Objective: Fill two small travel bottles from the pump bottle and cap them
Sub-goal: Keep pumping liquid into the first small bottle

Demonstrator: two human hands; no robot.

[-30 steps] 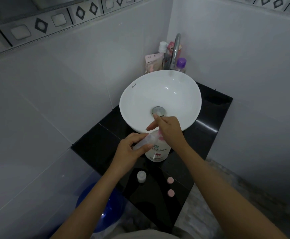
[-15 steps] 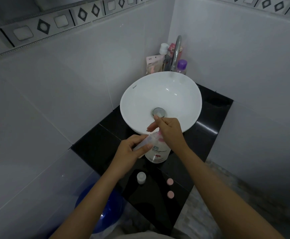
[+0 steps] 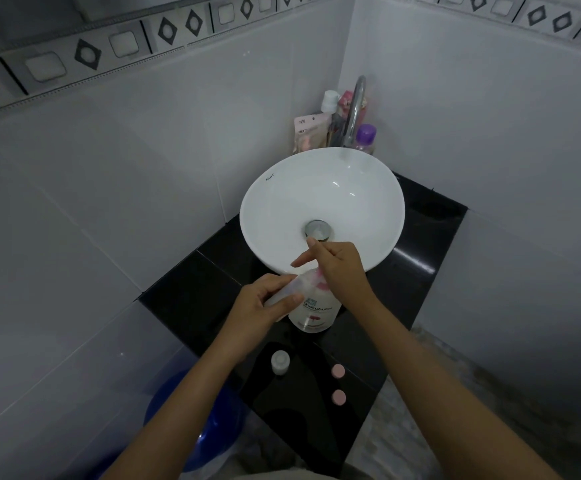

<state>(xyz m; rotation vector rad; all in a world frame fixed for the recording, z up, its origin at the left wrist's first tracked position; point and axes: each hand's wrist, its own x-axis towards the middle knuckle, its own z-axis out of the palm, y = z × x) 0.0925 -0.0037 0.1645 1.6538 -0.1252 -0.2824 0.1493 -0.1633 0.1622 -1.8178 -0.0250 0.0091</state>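
The white pump bottle (image 3: 313,311) stands on the black counter (image 3: 185,289) in front of the basin. My right hand (image 3: 337,268) rests on its pink pump head, fingers curled over it. My left hand (image 3: 265,303) holds a small clear travel bottle (image 3: 291,289), tilted, with its mouth up against the pump's spout. A second small clear travel bottle (image 3: 279,362) stands upright and uncapped nearer to me. Two pink caps (image 3: 338,371) (image 3: 338,397) lie on the counter to its right.
A white bowl basin (image 3: 268,216) with a metal drain sits behind the pump bottle, under a chrome tap (image 3: 355,109). Toiletries, among them a purple-capped bottle (image 3: 365,136), crowd the back corner. Below the counter's left edge sits a blue bucket (image 3: 192,420). Tiled walls close both sides.
Both hands have stayed at the pump bottle with only small shifts. The small bottle remains at the spout.
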